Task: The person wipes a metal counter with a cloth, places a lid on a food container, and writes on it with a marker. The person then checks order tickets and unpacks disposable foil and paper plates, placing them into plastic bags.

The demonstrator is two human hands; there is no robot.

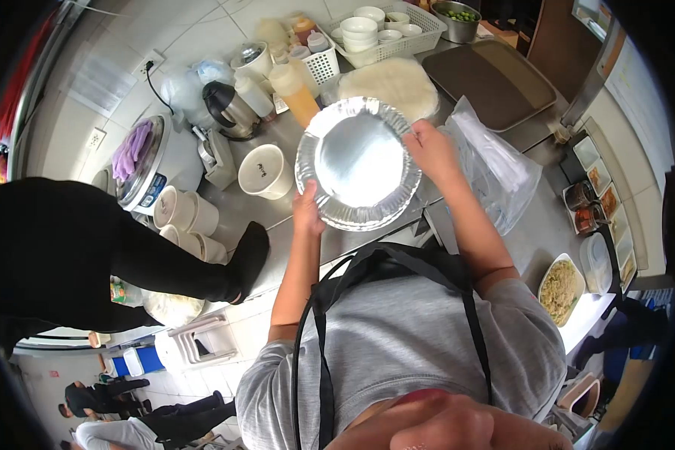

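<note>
A round aluminium foil pan [360, 161] is held up over the steel counter [281, 229], between the bare hands. The left hand [308, 212] is clamped on the rim at the lower left, thumb over the edge; the right hand [431, 152] pinches the rim at the upper right. Whether 1 pan or several are nested there, I cannot tell. Thin foil likely creases easily, so keep both grips light, opposite each other and on the crimped rim, leaving the shiny base untouched. Keep the rim clear of the squeeze bottle [295, 94] just behind, the white tub [265, 171] at left and the clear plastic bag [506, 176] at right.
</note>
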